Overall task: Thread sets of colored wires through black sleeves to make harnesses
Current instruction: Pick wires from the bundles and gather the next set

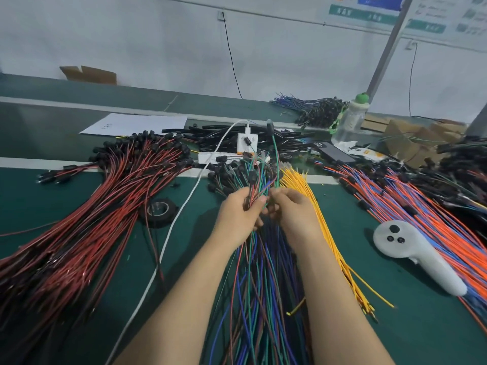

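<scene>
Nearest to me, two bare arms reach out over a green table; under them lies a long loose heap of blue, green and red wires that runs away from the person. The left hand has its fingers curled round a small bunch of wires and holds it up off the heap; the right hand is just beside it, fingers bent in and pinching the same bunch. To the right of the arms lie yellow wires, then a white controller resting on the edge of orange and blue wires. To the left, a white cable crosses the table; a roll of black tape sits beside it; past that spreads a big pile of red and black wires. Further back lie the black sleeves in a heap, well apart from the hands, around a white plug block; a sheet of paper lies to their left and a clear bottle stands to their right.
</scene>
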Motion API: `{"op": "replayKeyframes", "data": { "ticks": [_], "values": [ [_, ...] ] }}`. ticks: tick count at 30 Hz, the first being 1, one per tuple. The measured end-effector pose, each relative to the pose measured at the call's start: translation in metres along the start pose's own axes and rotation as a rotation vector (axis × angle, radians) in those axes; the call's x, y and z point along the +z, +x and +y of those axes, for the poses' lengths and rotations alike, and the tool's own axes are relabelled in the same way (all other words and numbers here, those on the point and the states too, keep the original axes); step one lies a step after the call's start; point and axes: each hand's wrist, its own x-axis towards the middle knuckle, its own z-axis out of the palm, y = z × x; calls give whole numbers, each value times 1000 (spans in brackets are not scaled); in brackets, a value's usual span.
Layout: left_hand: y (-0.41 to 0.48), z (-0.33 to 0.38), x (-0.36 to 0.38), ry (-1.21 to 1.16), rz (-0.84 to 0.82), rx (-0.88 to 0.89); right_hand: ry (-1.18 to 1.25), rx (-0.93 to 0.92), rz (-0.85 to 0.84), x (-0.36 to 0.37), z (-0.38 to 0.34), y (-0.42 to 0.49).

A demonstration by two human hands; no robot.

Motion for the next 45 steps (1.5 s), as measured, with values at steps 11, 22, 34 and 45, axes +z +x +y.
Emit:
{"op": "replayKeyframes", "data": {
  "ticks": [11, 22, 34, 45],
  "values": [
    [1, 1, -1, -173, -49, -122, 92, -39, 45, 1, 1, 0],
    [-2, 0, -1, -322, -71, -187, -193, -127, 44, 1, -5, -5],
    [0, 2, 0, -352, -24, -289, -266, -93, 33, -8, -11, -2],
    [-3, 1, -3, -368, -21, -238, -296, -162, 201, -4, -2, 3]
  ]
}}
